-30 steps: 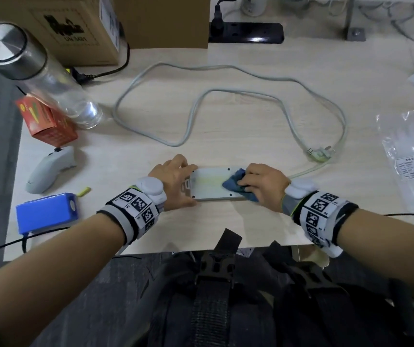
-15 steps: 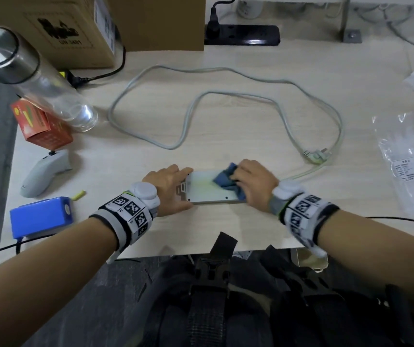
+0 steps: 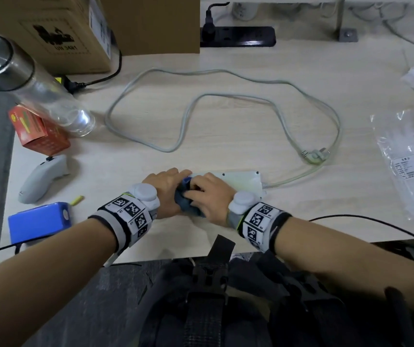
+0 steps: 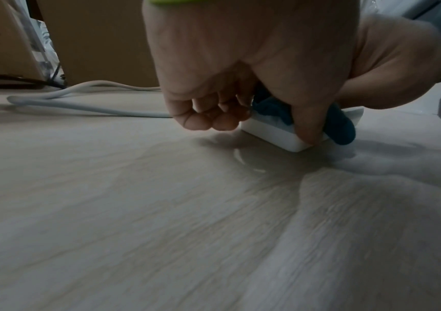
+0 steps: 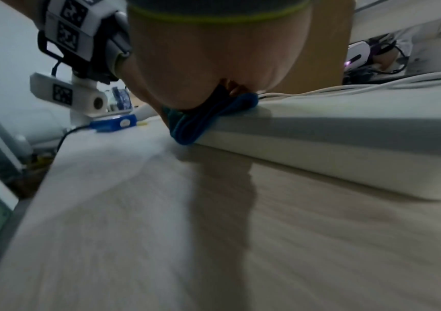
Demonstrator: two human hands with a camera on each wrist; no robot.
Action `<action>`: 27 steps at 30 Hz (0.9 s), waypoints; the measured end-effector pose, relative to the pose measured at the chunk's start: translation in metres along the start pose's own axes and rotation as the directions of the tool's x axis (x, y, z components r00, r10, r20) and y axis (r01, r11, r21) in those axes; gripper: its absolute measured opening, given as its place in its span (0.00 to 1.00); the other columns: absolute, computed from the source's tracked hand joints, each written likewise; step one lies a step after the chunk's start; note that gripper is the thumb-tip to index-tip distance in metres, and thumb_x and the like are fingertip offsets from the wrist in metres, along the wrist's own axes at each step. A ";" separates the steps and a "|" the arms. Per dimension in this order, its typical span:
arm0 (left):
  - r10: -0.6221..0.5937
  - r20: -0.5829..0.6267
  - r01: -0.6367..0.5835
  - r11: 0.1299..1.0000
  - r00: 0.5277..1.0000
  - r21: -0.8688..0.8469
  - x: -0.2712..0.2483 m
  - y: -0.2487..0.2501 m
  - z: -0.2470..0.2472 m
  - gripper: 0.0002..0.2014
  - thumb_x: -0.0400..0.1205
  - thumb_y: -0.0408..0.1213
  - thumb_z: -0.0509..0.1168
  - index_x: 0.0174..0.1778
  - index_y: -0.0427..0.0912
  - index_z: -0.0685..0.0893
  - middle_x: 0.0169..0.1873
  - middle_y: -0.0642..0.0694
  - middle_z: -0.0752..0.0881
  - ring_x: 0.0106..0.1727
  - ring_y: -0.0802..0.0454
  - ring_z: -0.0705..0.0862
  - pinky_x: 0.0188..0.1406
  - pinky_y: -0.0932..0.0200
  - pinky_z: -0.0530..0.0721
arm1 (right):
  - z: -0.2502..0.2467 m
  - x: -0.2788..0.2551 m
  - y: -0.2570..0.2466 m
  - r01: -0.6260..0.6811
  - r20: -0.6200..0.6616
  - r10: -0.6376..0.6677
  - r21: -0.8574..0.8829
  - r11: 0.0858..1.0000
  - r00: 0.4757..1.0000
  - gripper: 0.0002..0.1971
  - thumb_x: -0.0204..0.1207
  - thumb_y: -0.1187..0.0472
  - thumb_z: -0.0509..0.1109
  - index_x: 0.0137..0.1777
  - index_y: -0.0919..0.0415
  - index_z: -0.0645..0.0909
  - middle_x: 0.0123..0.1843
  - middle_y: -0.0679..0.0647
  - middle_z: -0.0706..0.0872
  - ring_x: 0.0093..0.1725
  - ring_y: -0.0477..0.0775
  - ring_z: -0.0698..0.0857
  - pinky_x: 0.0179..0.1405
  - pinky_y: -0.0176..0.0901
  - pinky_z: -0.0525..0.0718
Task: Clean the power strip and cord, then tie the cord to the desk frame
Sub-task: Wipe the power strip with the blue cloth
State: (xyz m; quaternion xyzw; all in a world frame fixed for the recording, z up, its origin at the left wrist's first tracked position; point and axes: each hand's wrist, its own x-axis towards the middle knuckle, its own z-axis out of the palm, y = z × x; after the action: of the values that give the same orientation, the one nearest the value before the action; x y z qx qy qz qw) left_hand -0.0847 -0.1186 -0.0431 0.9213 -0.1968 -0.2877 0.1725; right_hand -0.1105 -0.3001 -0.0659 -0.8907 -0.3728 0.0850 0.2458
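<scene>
Head view: left hand (image 3: pixel 167 187) grips the power strip's (image 3: pixel 238 180) left end on the bench (image 3: pixel 226 126), right hand (image 3: pixel 207 196) presses the blue cloth (image 3: pixel 187 205) there; risk: strip skids if that grip loosens.

We see bare desk (image 3: pixel 238 126) inside the cord (image 3: pixel 286 113) loops. Left side crowded: bottle (image 3: pixel 33 86), red box (image 3: pixel 40 136), controller (image 3: pixel 43 179), blue pack (image 3: pixel 38 224). Cardboard box (image 3: pixel 88 28) blocks rear-left; plastic bag (image 3: pixel 411 166) lies right.
</scene>
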 end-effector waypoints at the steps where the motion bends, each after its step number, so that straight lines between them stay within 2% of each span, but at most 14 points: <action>1: 0.000 -0.006 0.000 1.000 1.000 -0.002 0.000 -0.001 0.000 0.28 0.66 0.62 0.71 0.59 0.59 0.72 0.40 0.55 0.75 0.39 0.48 0.81 0.41 0.52 0.80 | -0.006 -0.006 0.005 -0.011 -0.008 0.011 -0.003 1.000 1.000 0.12 0.69 0.62 0.74 0.53 0.62 0.86 0.48 0.62 0.82 0.41 0.64 0.77 0.41 0.51 0.79; 4: 0.002 -0.002 -0.002 0.999 1.000 0.040 0.000 -0.003 0.000 0.38 0.66 0.65 0.71 0.70 0.57 0.68 0.49 0.53 0.79 0.45 0.47 0.82 0.45 0.53 0.80 | -0.027 -0.041 0.033 -0.102 -0.078 0.101 -0.013 0.995 0.992 0.12 0.71 0.63 0.75 0.55 0.63 0.87 0.48 0.61 0.83 0.44 0.63 0.77 0.41 0.53 0.81; 6: -0.006 0.016 0.005 0.998 1.000 0.057 0.000 -0.002 0.000 0.40 0.67 0.63 0.71 0.73 0.55 0.66 0.52 0.52 0.80 0.47 0.48 0.81 0.47 0.54 0.79 | -0.034 -0.070 0.057 -0.110 -0.116 0.097 -0.119 0.987 0.989 0.15 0.74 0.61 0.70 0.58 0.65 0.87 0.52 0.64 0.84 0.48 0.64 0.78 0.43 0.55 0.81; 9: -0.004 0.032 0.002 0.999 0.999 0.049 0.002 0.000 -0.002 0.39 0.68 0.63 0.70 0.73 0.56 0.65 0.52 0.52 0.81 0.47 0.48 0.80 0.47 0.55 0.78 | -0.036 -0.099 0.083 -0.073 -0.043 0.066 -0.203 0.976 0.997 0.20 0.79 0.60 0.65 0.68 0.67 0.79 0.68 0.71 0.78 0.67 0.71 0.76 0.61 0.64 0.80; 11: 0.000 0.042 -0.002 0.999 0.999 0.050 0.003 0.000 -0.003 0.39 0.68 0.64 0.70 0.73 0.57 0.64 0.52 0.53 0.81 0.48 0.48 0.82 0.48 0.54 0.79 | -0.033 -0.104 0.082 -0.041 -0.011 0.039 -0.194 0.980 0.999 0.23 0.79 0.64 0.65 0.74 0.64 0.71 0.75 0.72 0.71 0.74 0.73 0.69 0.72 0.66 0.71; 12: 0.001 0.041 -0.003 0.999 0.999 0.049 0.003 0.000 -0.002 0.39 0.68 0.64 0.70 0.73 0.57 0.65 0.52 0.53 0.82 0.48 0.47 0.82 0.48 0.53 0.80 | -0.031 -0.102 0.077 -0.012 0.000 0.012 -0.189 0.982 1.000 0.26 0.77 0.67 0.67 0.76 0.63 0.68 0.76 0.72 0.69 0.76 0.73 0.67 0.74 0.68 0.67; 14: 0.006 0.024 -0.007 1.000 1.000 0.030 0.003 0.001 -0.002 0.38 0.67 0.63 0.71 0.71 0.57 0.66 0.51 0.53 0.82 0.47 0.48 0.83 0.47 0.53 0.81 | -0.025 -0.090 0.061 0.057 0.039 -0.051 -0.172 0.983 0.998 0.36 0.71 0.75 0.72 0.78 0.59 0.64 0.79 0.70 0.67 0.79 0.72 0.64 0.76 0.68 0.61; 16: 0.017 0.005 -0.017 1.000 1.000 -0.014 0.003 0.002 -0.001 0.35 0.65 0.64 0.71 0.66 0.58 0.70 0.48 0.53 0.83 0.44 0.49 0.84 0.45 0.52 0.83 | -0.011 -0.065 0.040 0.085 0.079 -0.074 -0.156 0.984 0.994 0.42 0.66 0.79 0.74 0.79 0.58 0.63 0.80 0.66 0.65 0.80 0.69 0.61 0.77 0.66 0.57; 19: 0.026 -0.004 -0.026 0.998 1.000 -0.062 0.003 0.001 0.000 0.28 0.63 0.64 0.70 0.55 0.58 0.74 0.40 0.56 0.82 0.37 0.50 0.84 0.40 0.48 0.86 | 0.009 -0.028 0.018 0.144 0.127 -0.127 -0.126 0.982 0.984 0.33 0.69 0.72 0.73 0.76 0.63 0.71 0.78 0.68 0.70 0.78 0.72 0.65 0.76 0.65 0.58; 21: 0.029 -0.004 -0.029 0.997 1.000 -0.074 0.003 0.000 0.000 0.28 0.62 0.65 0.70 0.54 0.58 0.74 0.39 0.56 0.82 0.36 0.50 0.83 0.39 0.48 0.86 | 0.006 -0.020 0.020 0.168 0.150 -0.147 -0.144 0.975 0.978 0.29 0.73 0.71 0.68 0.76 0.66 0.72 0.77 0.68 0.71 0.77 0.72 0.67 0.75 0.64 0.58; 24: 0.029 -0.006 -0.029 0.999 1.000 -0.039 0.002 -0.002 -0.002 0.34 0.63 0.66 0.70 0.63 0.58 0.72 0.46 0.54 0.84 0.42 0.49 0.84 0.43 0.52 0.84 | -0.016 -0.041 0.035 0.124 0.149 -0.099 -0.169 0.978 0.984 0.33 0.71 0.73 0.74 0.77 0.66 0.69 0.77 0.68 0.72 0.77 0.70 0.68 0.75 0.64 0.57; 27: 0.009 0.023 -0.009 1.000 1.000 0.015 0.002 -0.003 -0.004 0.38 0.67 0.62 0.71 0.72 0.57 0.66 0.53 0.53 0.83 0.47 0.49 0.82 0.47 0.55 0.80 | -0.038 -0.088 0.065 0.061 0.118 -0.037 -0.206 0.977 0.992 0.35 0.72 0.73 0.74 0.78 0.64 0.63 0.77 0.68 0.71 0.80 0.66 0.62 0.82 0.56 0.55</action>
State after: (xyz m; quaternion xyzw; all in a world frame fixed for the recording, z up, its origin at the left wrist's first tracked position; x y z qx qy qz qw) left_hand -0.0802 -0.1159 -0.0422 0.9183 -0.2050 -0.2961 0.1644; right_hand -0.1193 -0.4152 -0.0679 -0.8959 -0.4149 0.0900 0.1311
